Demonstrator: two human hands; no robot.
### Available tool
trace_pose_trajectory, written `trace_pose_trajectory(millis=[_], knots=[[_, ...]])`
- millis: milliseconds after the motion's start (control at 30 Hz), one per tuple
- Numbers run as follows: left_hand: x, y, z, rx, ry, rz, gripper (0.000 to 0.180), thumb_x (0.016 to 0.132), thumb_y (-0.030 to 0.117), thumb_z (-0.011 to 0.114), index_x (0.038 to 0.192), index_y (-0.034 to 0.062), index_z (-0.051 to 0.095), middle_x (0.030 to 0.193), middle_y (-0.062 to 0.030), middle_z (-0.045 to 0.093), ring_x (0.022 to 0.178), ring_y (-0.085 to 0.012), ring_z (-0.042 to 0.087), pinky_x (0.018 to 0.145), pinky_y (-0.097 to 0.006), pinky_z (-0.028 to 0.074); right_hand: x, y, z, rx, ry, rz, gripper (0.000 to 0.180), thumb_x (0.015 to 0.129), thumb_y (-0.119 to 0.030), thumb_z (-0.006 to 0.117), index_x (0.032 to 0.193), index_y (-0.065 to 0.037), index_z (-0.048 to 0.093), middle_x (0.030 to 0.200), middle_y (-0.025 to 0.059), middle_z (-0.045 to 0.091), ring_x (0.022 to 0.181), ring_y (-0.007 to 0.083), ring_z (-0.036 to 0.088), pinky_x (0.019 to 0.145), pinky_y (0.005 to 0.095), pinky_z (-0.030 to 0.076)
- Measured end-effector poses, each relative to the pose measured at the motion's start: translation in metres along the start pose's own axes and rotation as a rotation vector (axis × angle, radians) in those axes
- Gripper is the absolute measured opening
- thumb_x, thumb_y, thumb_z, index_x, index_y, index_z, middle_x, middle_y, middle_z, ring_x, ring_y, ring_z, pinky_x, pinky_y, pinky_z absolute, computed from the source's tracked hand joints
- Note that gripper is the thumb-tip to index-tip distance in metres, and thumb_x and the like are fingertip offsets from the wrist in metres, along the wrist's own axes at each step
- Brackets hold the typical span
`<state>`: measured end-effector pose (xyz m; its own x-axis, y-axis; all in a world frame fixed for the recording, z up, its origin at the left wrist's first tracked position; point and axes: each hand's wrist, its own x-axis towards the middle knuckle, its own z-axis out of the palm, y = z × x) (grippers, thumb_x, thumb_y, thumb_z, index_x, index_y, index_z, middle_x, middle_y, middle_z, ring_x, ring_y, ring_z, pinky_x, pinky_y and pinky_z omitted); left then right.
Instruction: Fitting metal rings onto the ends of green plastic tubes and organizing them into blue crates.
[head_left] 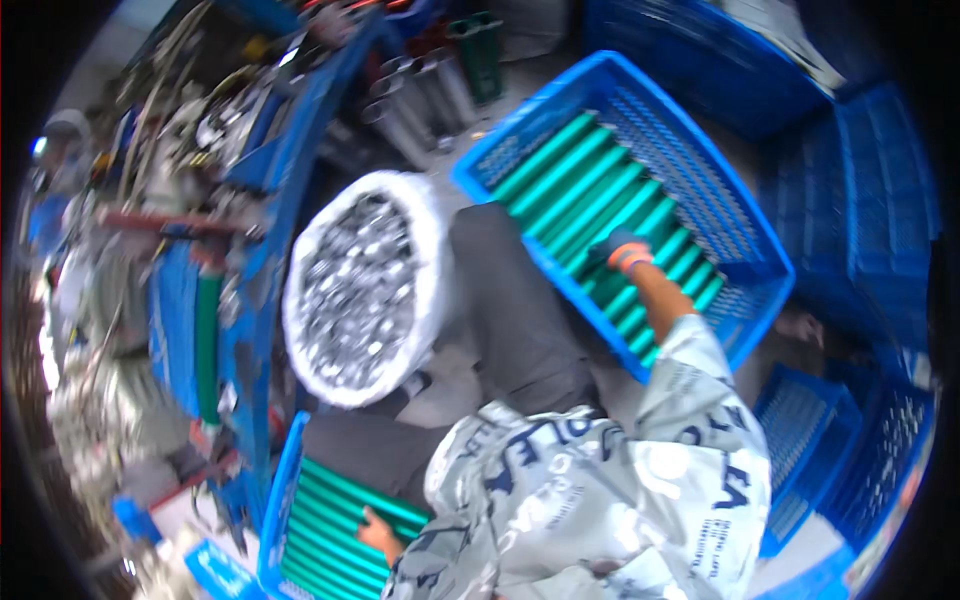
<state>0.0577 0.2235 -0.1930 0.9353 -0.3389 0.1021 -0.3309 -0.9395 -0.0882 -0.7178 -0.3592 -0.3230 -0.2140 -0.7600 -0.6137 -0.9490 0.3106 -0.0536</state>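
Note:
My right hand [622, 252], in a dark glove with an orange cuff, reaches into a blue plastic crate [760, 250] at the upper right. It is curled over one of the green tubes [575, 185] that lie side by side in the crate. My left hand [378, 532] is bare and rests on more green tubes [330, 545] in a second blue crate [278, 500] at the lower left. Its grip is hidden by blur and by my patterned grey sleeve [600, 490].
A white sack [425, 250] full of small shiny metal parts stands between the two crates. A blue metal machine frame [262, 260] with clutter runs along the left. Grey metal pipes [420, 100] stand at the top. Stacked blue crates [860, 200] fill the right side.

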Motion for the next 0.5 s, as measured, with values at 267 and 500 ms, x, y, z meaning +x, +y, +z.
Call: trace_pose_trajectory(millis=[267, 500], knots=[[-0.007, -0.039, 0.026, 0.103, -0.137, -0.331, 0.101, 0.093, 0.082, 0.074, 0.156, 0.0022, 0.066, 0.174, -0.0375, 0.041, 0.161, -0.0526, 0.043, 0.132, -0.061, 0.04, -0.177, -0.338, -0.176, 0.608, 0.352, -1.037, 0.051, 0.109, -0.048, 0.072, 0.14, -0.009, 0.079, 0.129, 0.0226, 0.081, 0.119, 0.0418, 0.077, 0.106, 0.0474, 0.059], [0.01, -0.063, 0.04, 0.032, 0.192, -0.143, 0.083, 0.079, 0.054, 0.09, 0.142, 0.0031, 0.074, 0.145, -0.0322, 0.07, 0.142, -0.0548, 0.059, 0.12, -0.068, 0.047, -0.209, -0.458, -0.026, -0.507, 0.126, -1.315, 0.069, 0.093, -0.073, 0.074, 0.147, -0.03, 0.077, 0.119, 0.0167, 0.084, 0.108, 0.0415, 0.08, 0.096, 0.0545, 0.062]])
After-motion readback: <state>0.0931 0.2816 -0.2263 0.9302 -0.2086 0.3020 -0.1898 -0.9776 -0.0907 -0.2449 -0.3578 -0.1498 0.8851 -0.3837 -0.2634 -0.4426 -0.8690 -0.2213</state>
